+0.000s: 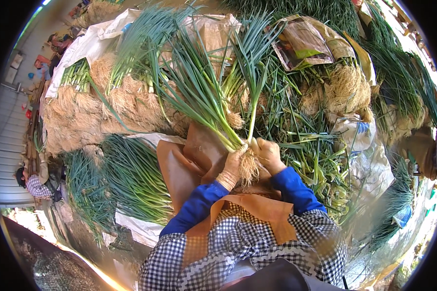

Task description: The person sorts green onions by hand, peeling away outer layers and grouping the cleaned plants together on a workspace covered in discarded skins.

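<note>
A bunch of green onions (pixel 206 104) is in my left hand (pixel 234 166), its fingers closed round the white stem bases. The long green leaves fan up and to the left, and pale stringy roots (pixel 248 167) hang between my hands. My right hand (pixel 267 153) is closed at the base of a single green onion stalk (pixel 253 114) that stands apart from the bunch. Its fingertips are partly hidden behind the stem. Both hands are close together above a brown sheet (pixel 172 165) over my lap.
Rooty green onions (pixel 82 116) lie heaped at the far left, and trimmed ones (pixel 136 179) at the near left. Stripped leaves (pixel 320 165) pile up on my right beside a white sack (pixel 369 169). Another rooty bundle (pixel 347 89) lies far right. A person (pixel 39 184) sits at left.
</note>
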The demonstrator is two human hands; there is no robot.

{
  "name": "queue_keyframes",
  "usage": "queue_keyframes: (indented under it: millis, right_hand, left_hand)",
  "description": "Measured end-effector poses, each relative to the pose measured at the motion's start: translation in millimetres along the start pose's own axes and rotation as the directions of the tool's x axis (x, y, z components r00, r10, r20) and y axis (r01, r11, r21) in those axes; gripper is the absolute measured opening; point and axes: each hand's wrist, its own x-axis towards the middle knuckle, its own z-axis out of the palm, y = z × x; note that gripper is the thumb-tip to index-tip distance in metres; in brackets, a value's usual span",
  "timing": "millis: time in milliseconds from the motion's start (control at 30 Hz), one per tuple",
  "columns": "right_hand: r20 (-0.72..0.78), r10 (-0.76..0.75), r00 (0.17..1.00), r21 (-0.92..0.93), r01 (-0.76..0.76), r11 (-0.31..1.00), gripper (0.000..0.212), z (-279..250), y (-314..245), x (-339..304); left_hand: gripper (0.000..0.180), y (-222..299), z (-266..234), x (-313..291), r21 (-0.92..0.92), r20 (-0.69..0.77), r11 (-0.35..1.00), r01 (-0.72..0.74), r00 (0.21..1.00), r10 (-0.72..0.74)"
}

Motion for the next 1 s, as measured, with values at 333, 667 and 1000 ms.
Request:
queue_keyframes:
  millis: [333,667,1000]
  right_hand:
    - [0.389,0.359,0.849,0.601,-0.529,0.6,0.043,-22,53,5]
    - [0.451,0.507,0.735,0.887,-0.432,-0.164,0.036,70,-20,43]
    - [0.424,0.017,0.905,0.521,-0.26,0.813,0.024,-53,11,-25]
  left_hand:
    - [0.025,28,25,-29,-0.224,0.334,0.908,0.355,0.903,-0.27]
    - [0.035,33,-9,-23,-0.313,0.531,0.877,0.364,0.833,-0.156]
    - [0.022,32,12,-24,-0.261,0.105,0.949,0.177,0.982,-0.154]
